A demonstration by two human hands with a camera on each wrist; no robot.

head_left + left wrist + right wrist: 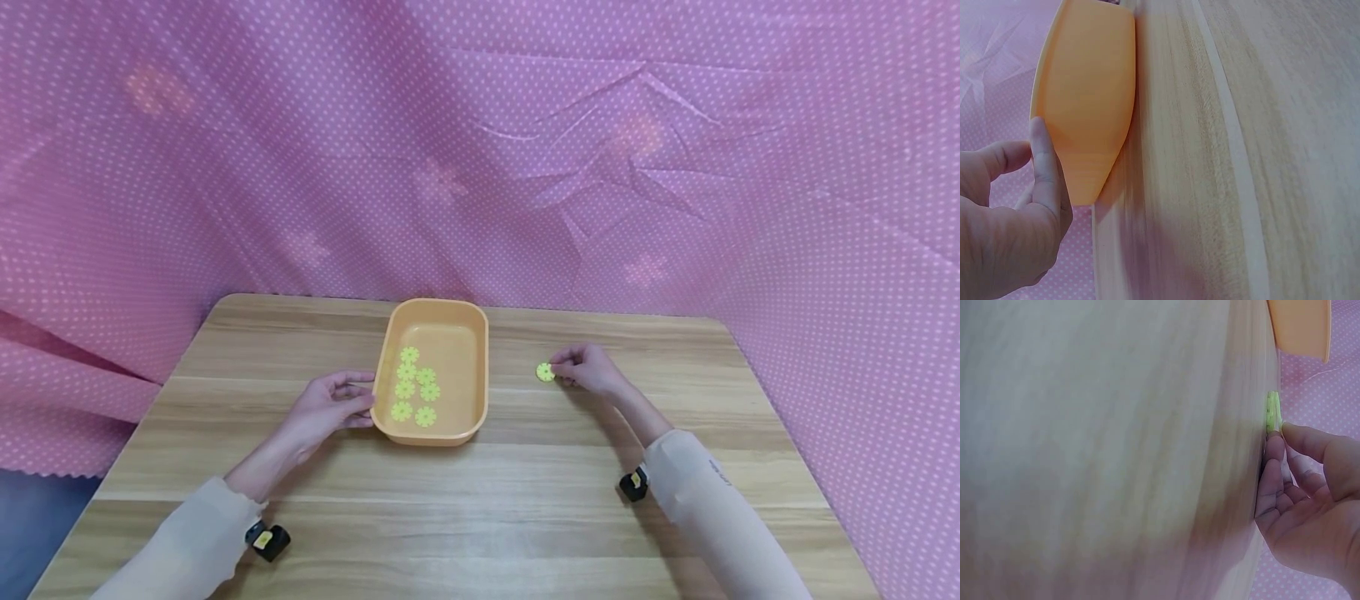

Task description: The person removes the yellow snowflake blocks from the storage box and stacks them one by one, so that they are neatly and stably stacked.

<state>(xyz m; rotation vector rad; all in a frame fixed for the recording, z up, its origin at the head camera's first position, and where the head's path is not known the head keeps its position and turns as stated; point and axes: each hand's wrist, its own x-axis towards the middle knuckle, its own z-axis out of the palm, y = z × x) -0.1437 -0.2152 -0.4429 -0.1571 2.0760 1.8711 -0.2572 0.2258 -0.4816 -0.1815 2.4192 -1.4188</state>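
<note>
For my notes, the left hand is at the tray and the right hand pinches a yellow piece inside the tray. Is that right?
Not quite: the yellow piece that the right hand pinches is outside the tray, off to its right, as the head view shows. The left hand is at the tray.

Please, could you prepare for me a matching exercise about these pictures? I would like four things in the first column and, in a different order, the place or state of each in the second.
Column 1
1. Left hand
2. Right hand
3. Group of flower-shaped pieces
4. Dotted cloth

Column 2
A. Inside the orange bin
B. Hanging beyond the wooden table
C. Touching the bin's side
D. Pinching a single yellow-green piece

Right pairs: 1-C, 2-D, 3-A, 4-B.
</note>
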